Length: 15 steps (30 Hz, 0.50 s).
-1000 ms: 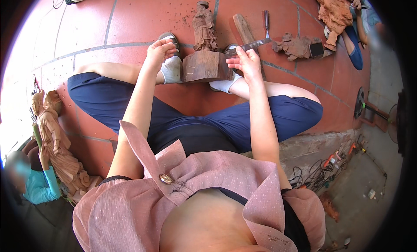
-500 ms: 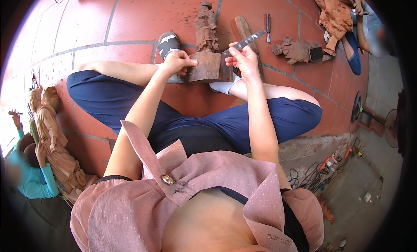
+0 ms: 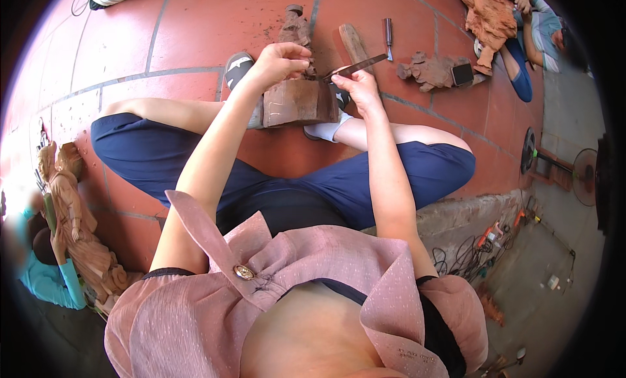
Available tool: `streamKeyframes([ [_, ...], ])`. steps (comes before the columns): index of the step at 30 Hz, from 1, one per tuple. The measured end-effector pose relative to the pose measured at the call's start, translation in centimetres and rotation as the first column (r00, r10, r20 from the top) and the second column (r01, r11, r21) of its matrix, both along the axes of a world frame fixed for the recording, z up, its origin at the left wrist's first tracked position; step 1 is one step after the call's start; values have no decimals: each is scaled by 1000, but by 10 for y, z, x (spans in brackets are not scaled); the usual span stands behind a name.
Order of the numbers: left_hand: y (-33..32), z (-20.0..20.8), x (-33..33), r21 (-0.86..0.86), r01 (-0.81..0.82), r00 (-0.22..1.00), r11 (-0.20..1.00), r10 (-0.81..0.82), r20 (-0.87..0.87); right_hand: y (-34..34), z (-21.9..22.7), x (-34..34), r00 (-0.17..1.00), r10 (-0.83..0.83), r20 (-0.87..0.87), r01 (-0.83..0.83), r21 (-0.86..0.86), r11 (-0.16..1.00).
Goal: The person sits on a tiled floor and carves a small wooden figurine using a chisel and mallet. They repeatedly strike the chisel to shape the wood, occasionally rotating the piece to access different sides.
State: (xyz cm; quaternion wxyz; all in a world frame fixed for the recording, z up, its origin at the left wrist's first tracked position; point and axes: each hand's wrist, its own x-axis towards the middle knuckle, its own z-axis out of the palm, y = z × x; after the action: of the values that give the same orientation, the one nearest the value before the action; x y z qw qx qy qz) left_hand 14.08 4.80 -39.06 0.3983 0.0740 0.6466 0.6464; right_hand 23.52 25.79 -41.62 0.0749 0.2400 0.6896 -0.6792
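Head view: the tiled floor (image 3: 195, 26) is the largest thing, bent by the lens and lost in the dark rim. The tall statue (image 3: 78, 208) lies at the left, beside a co-worker in a turquoise sleeve (image 3: 68, 283) who is blurred and cut by the rim. At the upper right, another person's hands meet a rough carving (image 3: 489, 19), cropped by the top edge.

Between the feet stands the block (image 3: 293, 104), with the figure (image 3: 295, 31) upright on it. The left hand (image 3: 282, 64) hides much of the figure's lower part; its fingers are curled, and I cannot tell whether they grip the wood. The right hand (image 3: 360, 90) pinches a dark bar (image 3: 365, 65), whose inner end is near the figure; contact is unclear. Beyond lie a small carving (image 3: 427, 72), a stick (image 3: 353, 44), a chisel (image 3: 388, 39) and a black rectangle (image 3: 462, 74) by the carving.

Half a second ago the left hand was at the block's left corner; now it is higher, in front of the figure. The bar slants less steeply, and the block sits slightly further left in view.
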Motion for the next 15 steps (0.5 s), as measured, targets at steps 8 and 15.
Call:
streamKeyframes([
  [8,65,-5,1,-84,249,923,965,-263,-282,-9,-1,7,990,134,44,-128,-107,986],
  [15,105,-25,-25,-426,212,541,880,-468,-698,1,-25,-11,989,40,140,-37,-24,999],
])
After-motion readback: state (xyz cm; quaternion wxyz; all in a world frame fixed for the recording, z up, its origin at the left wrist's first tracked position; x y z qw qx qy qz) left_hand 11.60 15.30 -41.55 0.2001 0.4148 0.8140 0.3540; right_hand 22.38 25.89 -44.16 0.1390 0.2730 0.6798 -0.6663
